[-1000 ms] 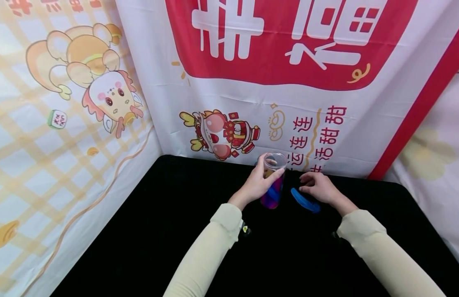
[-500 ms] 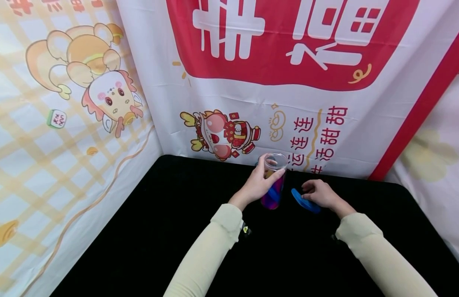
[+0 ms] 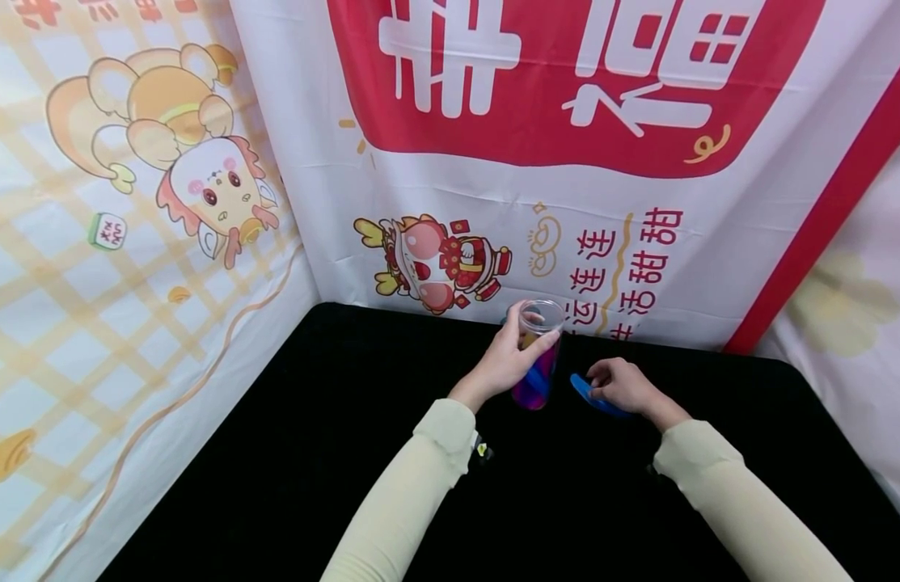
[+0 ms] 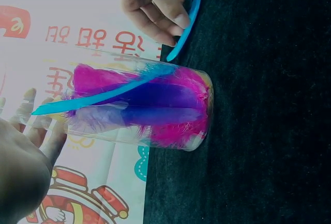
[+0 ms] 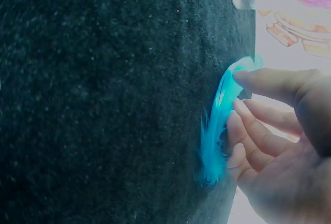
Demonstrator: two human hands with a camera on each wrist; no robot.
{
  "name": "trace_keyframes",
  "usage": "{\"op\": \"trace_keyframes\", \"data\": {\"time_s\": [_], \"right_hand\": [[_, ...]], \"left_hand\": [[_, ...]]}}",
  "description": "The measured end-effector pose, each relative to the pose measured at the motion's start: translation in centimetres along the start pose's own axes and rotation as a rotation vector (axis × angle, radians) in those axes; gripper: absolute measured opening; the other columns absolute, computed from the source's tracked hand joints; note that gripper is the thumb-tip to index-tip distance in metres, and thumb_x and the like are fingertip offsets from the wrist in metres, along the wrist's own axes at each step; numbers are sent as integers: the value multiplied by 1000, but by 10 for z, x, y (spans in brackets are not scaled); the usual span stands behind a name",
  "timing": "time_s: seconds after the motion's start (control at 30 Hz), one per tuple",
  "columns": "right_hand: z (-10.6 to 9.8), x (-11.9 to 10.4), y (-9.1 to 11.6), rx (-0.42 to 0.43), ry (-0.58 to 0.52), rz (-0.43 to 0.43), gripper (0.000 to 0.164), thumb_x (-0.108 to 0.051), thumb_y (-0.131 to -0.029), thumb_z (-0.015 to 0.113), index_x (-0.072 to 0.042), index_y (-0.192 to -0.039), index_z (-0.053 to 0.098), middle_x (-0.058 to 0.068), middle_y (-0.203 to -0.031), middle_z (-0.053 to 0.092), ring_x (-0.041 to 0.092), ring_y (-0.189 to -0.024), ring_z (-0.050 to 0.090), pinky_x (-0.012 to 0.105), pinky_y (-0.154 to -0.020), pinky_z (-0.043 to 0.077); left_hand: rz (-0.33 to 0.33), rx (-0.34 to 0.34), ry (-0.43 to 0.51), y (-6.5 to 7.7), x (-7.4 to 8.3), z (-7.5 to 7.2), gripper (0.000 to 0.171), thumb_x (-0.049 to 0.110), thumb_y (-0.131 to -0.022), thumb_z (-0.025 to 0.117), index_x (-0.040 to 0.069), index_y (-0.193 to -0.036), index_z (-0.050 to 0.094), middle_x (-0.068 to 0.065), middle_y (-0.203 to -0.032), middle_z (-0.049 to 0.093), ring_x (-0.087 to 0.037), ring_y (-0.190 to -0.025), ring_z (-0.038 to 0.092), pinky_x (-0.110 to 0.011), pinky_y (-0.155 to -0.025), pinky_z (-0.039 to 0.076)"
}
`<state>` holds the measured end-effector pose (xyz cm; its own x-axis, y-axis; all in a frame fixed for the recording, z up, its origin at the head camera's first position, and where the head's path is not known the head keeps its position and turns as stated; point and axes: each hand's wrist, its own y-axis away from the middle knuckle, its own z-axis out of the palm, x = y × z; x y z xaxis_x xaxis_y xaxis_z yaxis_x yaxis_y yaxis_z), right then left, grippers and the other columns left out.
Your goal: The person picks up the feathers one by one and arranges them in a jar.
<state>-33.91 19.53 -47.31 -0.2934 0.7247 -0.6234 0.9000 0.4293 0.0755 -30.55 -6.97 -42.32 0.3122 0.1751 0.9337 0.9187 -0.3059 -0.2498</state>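
My left hand [image 3: 499,360] grips a tall clear jar [image 3: 541,309] round its upper part, thumb on the near side. The jar stands upright on the black table with its mouth uncovered. Pink, purple and blue feathers [image 4: 155,102] fill its lower part, and one bright blue feather [image 4: 88,102] slants up towards the mouth. To the right of the jar, my right hand [image 3: 623,383] pinches a single curved blue feather [image 5: 217,115] close over the table. The thumb lies near its tip, with fingers at its side; the fluffy end points towards the wrist.
A black cloth covers the table [image 3: 333,453]. Right behind the hands hangs a white and red printed cloth [image 3: 450,186], meeting the table's back edge. A checked printed cloth [image 3: 129,323] hangs along the left side.
My right hand has come down and a little towards me, from above the loose blue feather onto it, and its fingers have closed on it. The left hand and jar stay in place.
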Motion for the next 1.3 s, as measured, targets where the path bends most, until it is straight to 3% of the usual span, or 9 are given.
{"op": "trace_keyframes", "data": {"time_s": [0.2, 0.63, 0.8, 1.03, 1.3], "right_hand": [[3, -2, 2, -16, -22, 9, 29, -1, -83, 74, 9, -110, 68, 7, -89, 72, 16, -79, 62, 34, -76, 52], [0, -2, -1, -81, 13, 16, 17, -7, -82, 80, -1, -96, 72, 1, -85, 69, 16, -80, 61, 37, -76, 52], [1, -1, 1, -78, 11, 16, 14, -7, -82, 80, -3, -94, 74, 1, -84, 69, 16, -78, 60, 35, -73, 52], [-7, -6, 8, -61, -99, 10, 11, -6, -87, 77, 1, -96, 75, 6, -88, 72, 16, -74, 61, 34, -68, 52], [-20, -14, 12, 6, -202, 29, 14, -10, -91, 76, 2, -98, 74, 5, -80, 67, 16, -65, 57, 30, -56, 50]], "left_hand": [[-5, 2, 1, 0, 0, 0, 73, 45, -103, 60, 16, -158, 22, 1, -141, 51, -25, -133, 52, -53, -114, 38], [-10, -5, -5, -1, 3, -2, 71, 48, -102, 60, 22, -157, 23, 4, -140, 51, -20, -134, 50, -53, -115, 37], [-11, -6, -17, 0, 3, -1, 73, 47, -103, 59, 17, -158, 22, 3, -141, 51, -20, -134, 51, -50, -114, 39], [-10, -6, -22, 0, 2, -1, 74, 48, -102, 60, 17, -158, 21, 3, -141, 51, -21, -134, 51, -51, -114, 39], [-7, -5, -18, 0, 2, -1, 75, 48, -102, 60, 16, -158, 21, 3, -141, 50, -19, -134, 50, -51, -115, 38]]}}
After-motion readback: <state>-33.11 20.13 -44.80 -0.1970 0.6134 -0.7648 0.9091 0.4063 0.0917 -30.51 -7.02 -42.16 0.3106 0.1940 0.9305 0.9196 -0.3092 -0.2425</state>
